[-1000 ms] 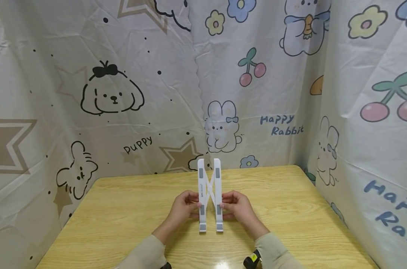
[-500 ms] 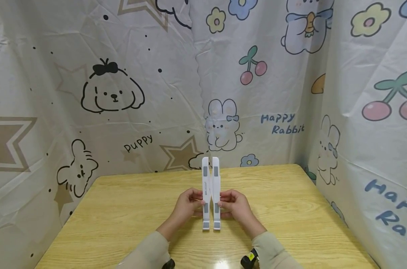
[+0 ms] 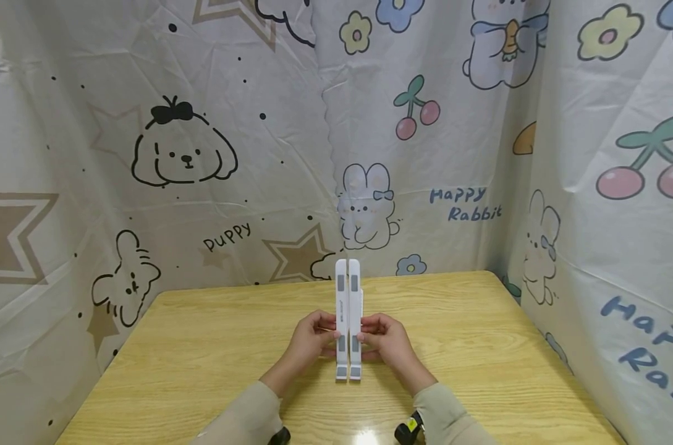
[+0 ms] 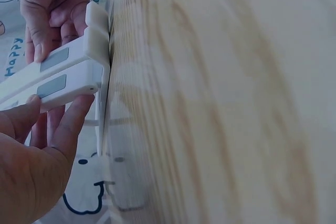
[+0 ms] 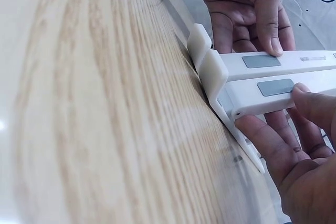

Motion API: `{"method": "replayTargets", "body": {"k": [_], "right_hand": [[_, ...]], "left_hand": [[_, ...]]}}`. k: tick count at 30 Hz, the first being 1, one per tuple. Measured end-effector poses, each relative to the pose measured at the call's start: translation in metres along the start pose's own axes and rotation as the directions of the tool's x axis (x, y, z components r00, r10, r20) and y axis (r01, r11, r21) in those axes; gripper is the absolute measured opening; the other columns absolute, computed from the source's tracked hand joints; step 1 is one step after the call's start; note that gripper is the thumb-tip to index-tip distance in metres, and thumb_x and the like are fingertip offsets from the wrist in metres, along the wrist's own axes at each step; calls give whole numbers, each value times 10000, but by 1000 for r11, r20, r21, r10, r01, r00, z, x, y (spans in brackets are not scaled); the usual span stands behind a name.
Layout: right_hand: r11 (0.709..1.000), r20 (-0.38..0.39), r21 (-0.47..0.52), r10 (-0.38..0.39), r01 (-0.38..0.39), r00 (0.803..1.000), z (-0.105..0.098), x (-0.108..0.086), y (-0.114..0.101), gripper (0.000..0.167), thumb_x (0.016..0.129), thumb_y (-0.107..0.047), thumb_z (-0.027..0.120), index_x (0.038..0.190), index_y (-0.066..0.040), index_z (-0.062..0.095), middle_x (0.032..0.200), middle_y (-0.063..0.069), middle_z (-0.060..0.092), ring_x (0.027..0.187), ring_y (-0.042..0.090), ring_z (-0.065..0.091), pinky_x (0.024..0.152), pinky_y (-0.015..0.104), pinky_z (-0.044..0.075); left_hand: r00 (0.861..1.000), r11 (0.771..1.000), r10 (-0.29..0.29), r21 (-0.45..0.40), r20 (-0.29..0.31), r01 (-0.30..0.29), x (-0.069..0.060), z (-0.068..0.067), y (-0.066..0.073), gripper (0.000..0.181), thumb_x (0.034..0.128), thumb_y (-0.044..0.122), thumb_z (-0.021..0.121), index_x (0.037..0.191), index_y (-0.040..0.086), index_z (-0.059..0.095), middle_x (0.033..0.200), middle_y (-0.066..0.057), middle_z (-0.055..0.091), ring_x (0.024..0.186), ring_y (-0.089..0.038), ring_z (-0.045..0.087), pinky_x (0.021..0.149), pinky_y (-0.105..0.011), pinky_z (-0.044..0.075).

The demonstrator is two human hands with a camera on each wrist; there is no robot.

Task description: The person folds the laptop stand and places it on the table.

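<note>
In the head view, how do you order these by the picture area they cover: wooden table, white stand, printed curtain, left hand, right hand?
1. Printed curtain
2. Wooden table
3. White stand
4. Left hand and right hand: they look alike, so I leave these two unranked.

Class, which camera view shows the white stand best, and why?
The head view: it takes in the white stand from end to end. Both wrist views show its hooked ends closely but crop its length.
</note>
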State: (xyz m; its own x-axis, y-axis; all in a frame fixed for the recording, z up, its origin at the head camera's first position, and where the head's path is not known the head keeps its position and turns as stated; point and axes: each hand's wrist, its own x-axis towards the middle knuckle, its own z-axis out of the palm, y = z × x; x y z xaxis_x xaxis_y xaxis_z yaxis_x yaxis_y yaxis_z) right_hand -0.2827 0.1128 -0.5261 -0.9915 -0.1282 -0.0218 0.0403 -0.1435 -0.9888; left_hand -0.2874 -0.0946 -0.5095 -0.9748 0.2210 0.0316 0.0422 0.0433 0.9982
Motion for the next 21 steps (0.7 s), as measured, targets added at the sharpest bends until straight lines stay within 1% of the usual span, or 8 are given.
{"method": "replayTargets", "body": {"k": [4, 8, 12, 15, 18, 21], "right_hand": [[1000, -3, 1, 10, -10, 1000, 1, 0, 0, 325, 899, 80, 713, 1209, 57, 620, 1009, 121, 648, 861, 208, 707, 739, 539, 635], [1000, -8, 3, 11, -11, 1000, 2, 0, -1, 326, 893, 89, 714, 1204, 59, 619, 1004, 122, 649, 858, 208, 705, 738, 535, 637], [1000, -4, -15, -4, 4, 1000, 3, 0, -3, 338, 896, 77, 721, 1214, 60, 607, 1012, 134, 650, 861, 205, 700, 736, 531, 638], [999, 8, -46, -3, 4, 1000, 2, -1, -4, 353, 899, 52, 735, 1228, 46, 609, 1034, 151, 652, 877, 209, 686, 753, 536, 636], [993, 16, -120, -8, 10, 1000, -2, -2, -7, 353, 895, 9, 761, 1225, 27, 635, 1064, 166, 670, 893, 216, 681, 769, 523, 638], [973, 26, -223, -49, 54, 998, -9, 0, -14, 334, 891, -14, 775, 1200, 34, 656, 1094, 189, 685, 907, 213, 688, 770, 498, 642]], "left_hand": [[1000, 1000, 4, 12, 7, -4, 1, 2, 0, 278, 953, -19, 682, 1215, -50, 593, 1078, -169, 599, 886, -190, 629, 744, -550, 635], [1000, 1000, 1, 15, -3, -1, 2, 2, 0, 277, 951, -23, 682, 1216, -44, 602, 1071, -157, 600, 883, -181, 624, 736, -547, 636], [1000, 1000, -4, 9, -1, 4, 3, 1, 0, 284, 952, -6, 689, 1223, -54, 618, 1080, -160, 619, 896, -181, 638, 753, -521, 640], [1000, 999, -16, 29, 9, 15, 0, -1, 0, 293, 951, 13, 701, 1231, -55, 651, 1091, -162, 658, 915, -182, 657, 781, -478, 644], [999, 993, -6, 118, 34, 2, -7, -4, 1, 338, 938, 14, 716, 1268, -43, 669, 1115, -167, 712, 955, -205, 685, 792, -383, 641], [996, 974, 18, 225, 92, -39, -16, -5, 1, 439, 918, 1, 736, 1342, -48, 630, 1183, -197, 721, 1025, -268, 707, 816, -315, 621]]}}
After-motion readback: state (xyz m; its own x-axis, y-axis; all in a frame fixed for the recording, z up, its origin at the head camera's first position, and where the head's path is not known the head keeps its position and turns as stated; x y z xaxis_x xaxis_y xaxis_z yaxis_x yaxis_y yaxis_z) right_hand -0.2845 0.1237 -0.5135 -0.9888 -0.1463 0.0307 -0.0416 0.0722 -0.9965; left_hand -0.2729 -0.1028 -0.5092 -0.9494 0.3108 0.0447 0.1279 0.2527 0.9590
